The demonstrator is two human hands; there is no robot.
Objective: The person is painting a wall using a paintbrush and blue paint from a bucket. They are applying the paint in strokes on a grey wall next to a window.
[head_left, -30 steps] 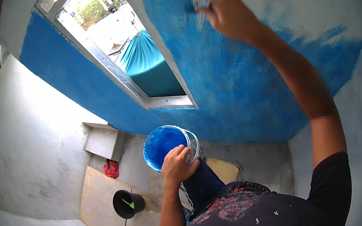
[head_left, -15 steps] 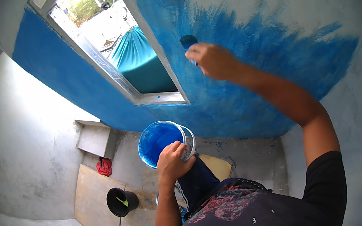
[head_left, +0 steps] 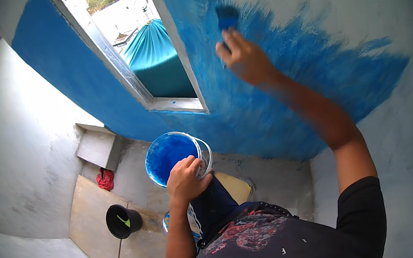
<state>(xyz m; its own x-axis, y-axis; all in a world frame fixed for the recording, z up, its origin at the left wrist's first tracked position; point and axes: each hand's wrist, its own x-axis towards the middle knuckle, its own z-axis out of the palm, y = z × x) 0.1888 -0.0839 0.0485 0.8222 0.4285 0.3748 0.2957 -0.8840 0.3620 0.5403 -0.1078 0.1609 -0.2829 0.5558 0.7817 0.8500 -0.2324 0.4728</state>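
Right hand (head_left: 244, 59) and paintbrush (head_left: 227, 19): both smeared by motion blur; the brush handle is hidden inside the fist, and bristle contact with the wall (head_left: 316, 75) cannot be told. Left hand (head_left: 186, 177): fingers curl over the rim of the paint bucket (head_left: 173, 155), hiding that part of the rim; the bucket's base is hidden. Window (head_left: 152, 51): upper part cut off by the picture's top edge. Red cloth (head_left: 105, 179) and black cap (head_left: 122, 221): too small for detail. Person's legs: mostly hidden by the torso.
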